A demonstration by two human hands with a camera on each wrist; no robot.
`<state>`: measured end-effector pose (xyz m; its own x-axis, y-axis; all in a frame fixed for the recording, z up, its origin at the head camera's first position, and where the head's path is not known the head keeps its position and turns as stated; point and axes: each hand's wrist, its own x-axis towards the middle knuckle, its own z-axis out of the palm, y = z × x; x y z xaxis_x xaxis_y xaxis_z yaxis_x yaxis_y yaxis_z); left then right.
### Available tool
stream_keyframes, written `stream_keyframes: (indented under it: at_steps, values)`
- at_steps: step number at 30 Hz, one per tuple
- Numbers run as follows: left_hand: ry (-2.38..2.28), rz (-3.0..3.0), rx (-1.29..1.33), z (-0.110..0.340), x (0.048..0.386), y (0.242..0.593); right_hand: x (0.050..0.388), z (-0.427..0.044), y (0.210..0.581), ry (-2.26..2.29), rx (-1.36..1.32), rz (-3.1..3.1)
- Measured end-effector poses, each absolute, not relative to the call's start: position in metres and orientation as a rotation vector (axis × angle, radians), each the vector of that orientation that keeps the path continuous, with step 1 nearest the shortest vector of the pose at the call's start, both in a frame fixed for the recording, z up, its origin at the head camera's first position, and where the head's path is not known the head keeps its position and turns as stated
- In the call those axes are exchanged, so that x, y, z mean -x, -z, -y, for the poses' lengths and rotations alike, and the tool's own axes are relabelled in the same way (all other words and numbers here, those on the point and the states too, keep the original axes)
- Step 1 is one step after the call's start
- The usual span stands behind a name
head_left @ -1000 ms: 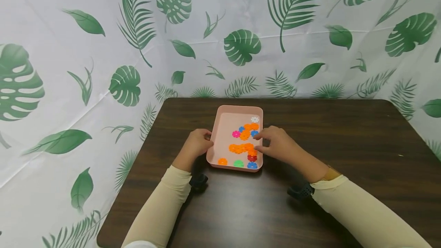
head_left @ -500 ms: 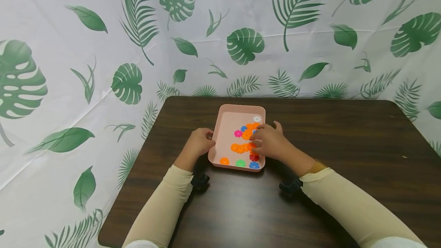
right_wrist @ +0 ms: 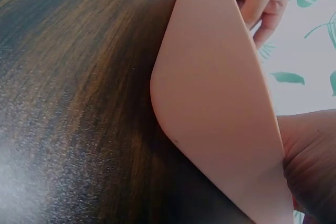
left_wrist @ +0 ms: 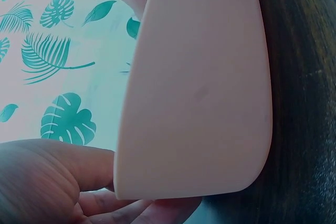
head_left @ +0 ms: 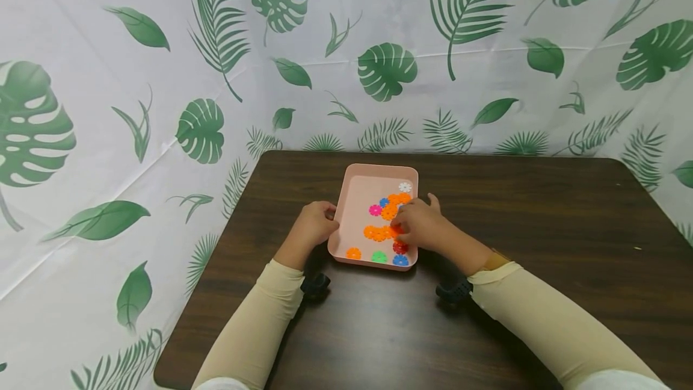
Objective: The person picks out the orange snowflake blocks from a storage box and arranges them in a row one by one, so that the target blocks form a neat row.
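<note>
A pink tray (head_left: 346, 221) stands on the table with flower-shaped discs in its right half and along its front. The left hand (head_left: 312, 227) grips the tray's left wall; in the left wrist view the thumb and fingers of that hand (left_wrist: 68, 182) lie on either side of the wall (left_wrist: 194, 93). Over the right wall reaches the right hand (head_left: 425, 225), its fingertips down at the orange discs (head_left: 379, 233). Whether it pinches a disc is hidden. In the right wrist view the tray wall (right_wrist: 220, 77) hides the fingertips of this hand (right_wrist: 315, 156).
Inside the tray, a white disc (head_left: 405, 187) lies at the back right, a pink disc (head_left: 375, 210) near the middle, and a green disc (head_left: 379, 256) at the front. Behind the dark wooden table (head_left: 541, 227) hangs a leaf-patterned cloth (head_left: 325, 11).
The right hand has moved left and farther over the tray, covering some discs at the right. The left hand keeps its grip on the wall. The whole view has shifted slightly.
</note>
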<state>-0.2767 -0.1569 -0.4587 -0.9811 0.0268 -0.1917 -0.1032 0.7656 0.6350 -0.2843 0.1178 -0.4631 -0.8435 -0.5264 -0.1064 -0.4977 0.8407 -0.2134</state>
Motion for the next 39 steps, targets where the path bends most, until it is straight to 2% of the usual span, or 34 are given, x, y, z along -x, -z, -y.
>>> stream_keyframes:
  at_steps: [23,39]
  values:
    - [-0.993,-2.787,0.036,0.157,0.275,0.462,0.288,-0.120,0.457,0.303,0.769,-2.753]
    - [-0.969,-2.787,0.040,0.154,0.275,0.459,0.291,-0.113,0.443,-0.011,0.717,-2.810]
